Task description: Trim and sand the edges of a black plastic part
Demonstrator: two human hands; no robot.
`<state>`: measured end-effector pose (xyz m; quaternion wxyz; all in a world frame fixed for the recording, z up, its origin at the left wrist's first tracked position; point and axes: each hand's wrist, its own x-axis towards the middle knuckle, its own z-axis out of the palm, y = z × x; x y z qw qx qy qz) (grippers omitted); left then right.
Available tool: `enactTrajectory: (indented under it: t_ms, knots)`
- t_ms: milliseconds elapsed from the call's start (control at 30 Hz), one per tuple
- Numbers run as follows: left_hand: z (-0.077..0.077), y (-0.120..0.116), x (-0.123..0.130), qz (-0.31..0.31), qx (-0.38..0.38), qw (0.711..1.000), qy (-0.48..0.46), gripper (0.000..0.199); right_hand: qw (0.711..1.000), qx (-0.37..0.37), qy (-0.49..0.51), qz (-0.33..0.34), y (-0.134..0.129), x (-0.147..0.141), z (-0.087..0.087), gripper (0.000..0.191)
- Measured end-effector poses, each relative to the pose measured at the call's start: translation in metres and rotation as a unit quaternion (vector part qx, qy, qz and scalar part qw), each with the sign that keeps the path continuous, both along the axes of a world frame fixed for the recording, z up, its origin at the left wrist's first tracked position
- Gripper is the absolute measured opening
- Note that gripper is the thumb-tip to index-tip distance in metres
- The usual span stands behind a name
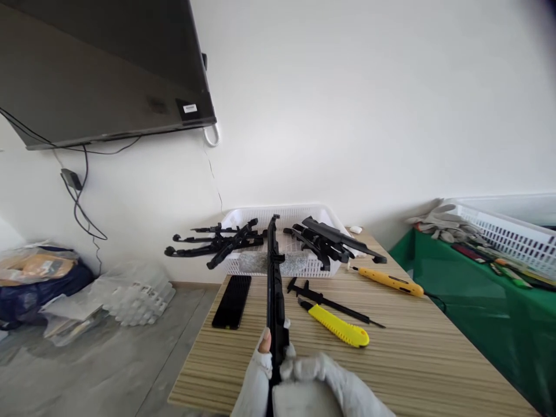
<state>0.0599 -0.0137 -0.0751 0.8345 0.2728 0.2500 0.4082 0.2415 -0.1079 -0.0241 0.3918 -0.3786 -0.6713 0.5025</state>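
A long black plastic part point(274, 289) points away from me over the wooden table. My left hand point(257, 376), in a white glove with the thumb tip bare, grips its near end from the left. At the right side of the same end is my gloved right hand point(328, 379), its fingers curled around a whitish block-like item point(304, 399) that I cannot make out. Beyond them, a white basket point(282, 211) holds several similar black parts, in a left pile point(230, 240) and a right pile point(332, 240), with some ends sticking out over the rim.
A phone point(232, 302) lies left on the table point(417, 353). Right of the held part lie a black caliper point(332, 303), a yellow cutter point(341, 325) and an orange tool point(391, 282). A green-covered surface point(469, 307) bears gloves point(452, 224), tools and a white basket point(512, 231).
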Motion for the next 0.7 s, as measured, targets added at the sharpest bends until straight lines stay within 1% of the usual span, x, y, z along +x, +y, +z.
enactTrajectory:
  t_ms: [33, 67, 100, 133, 167, 233, 267, 300, 333, 367, 433, 467, 533, 633, 667, 700]
  knots:
    - [0.000, -0.002, 0.001, 0.006, -0.009, 1.000, 0.000, 0.057, 0.999, -0.014, 0.036, 0.012, -0.001, 0.002, 0.003, 0.051]
    - [0.000, -0.006, 0.002, 0.013, -0.020, 1.000, 0.001, 0.056, 0.998, -0.025, 0.053, 0.013, -0.003, 0.004, 0.005, 0.058]
    - [0.002, -0.011, 0.003, 0.024, -0.031, 0.999, 0.003, 0.056, 0.998, -0.024, 0.049, -0.003, -0.004, 0.005, 0.007, 0.061]
    - [0.005, -0.017, 0.004, 0.058, -0.038, 0.997, 0.018, 0.056, 0.999, -0.023, 0.034, -0.029, -0.006, 0.007, 0.008, 0.061]
    - [0.010, -0.022, 0.005, 0.083, -0.043, 0.995, 0.036, 0.057, 0.998, -0.022, 0.011, -0.056, -0.007, 0.008, 0.009, 0.055]
    - [0.023, -0.030, 0.008, 0.086, -0.049, 0.994, 0.044, 0.061, 0.996, -0.012, -0.003, -0.084, -0.010, 0.010, 0.009, 0.036]
    - [0.029, -0.033, 0.009, 0.094, -0.047, 0.993, 0.052, 0.063, 0.996, 0.001, 0.006, -0.094, -0.012, 0.010, 0.009, 0.026]
    - [0.034, -0.036, 0.010, 0.088, -0.050, 0.993, 0.056, 0.065, 0.995, 0.016, 0.018, -0.095, -0.013, 0.010, 0.008, 0.019]
    - [0.038, -0.038, 0.010, 0.081, -0.048, 0.994, 0.058, 0.065, 0.995, 0.028, 0.030, -0.095, -0.014, 0.009, 0.008, 0.018]
    - [0.040, -0.039, 0.010, 0.078, -0.044, 0.994, 0.060, 0.065, 0.994, 0.036, 0.038, -0.095, -0.015, 0.008, 0.006, 0.025]
    - [0.042, -0.039, 0.010, 0.079, -0.036, 0.994, 0.069, 0.065, 0.995, 0.030, 0.033, -0.092, -0.015, 0.006, 0.002, 0.039]
    - [0.042, -0.039, 0.011, 0.082, -0.034, 0.993, 0.076, 0.065, 0.996, 0.026, 0.021, -0.086, -0.014, 0.004, -0.001, 0.043]
    - [0.042, -0.038, 0.011, 0.090, -0.034, 0.992, 0.082, 0.062, 0.996, 0.017, 0.002, -0.089, -0.011, 0.002, -0.006, 0.048]
    - [0.040, -0.037, 0.010, 0.076, -0.029, 0.994, 0.074, 0.060, 0.988, 0.003, 0.017, -0.152, -0.009, 0.001, -0.007, 0.052]
    - [0.040, -0.037, 0.010, 0.071, -0.024, 0.995, 0.069, 0.059, 0.987, 0.001, 0.023, -0.160, -0.010, 0.001, -0.005, 0.053]
    - [0.039, -0.036, 0.009, 0.067, -0.020, 0.995, 0.065, 0.058, 0.989, 0.002, 0.023, -0.147, -0.010, 0.002, -0.003, 0.052]
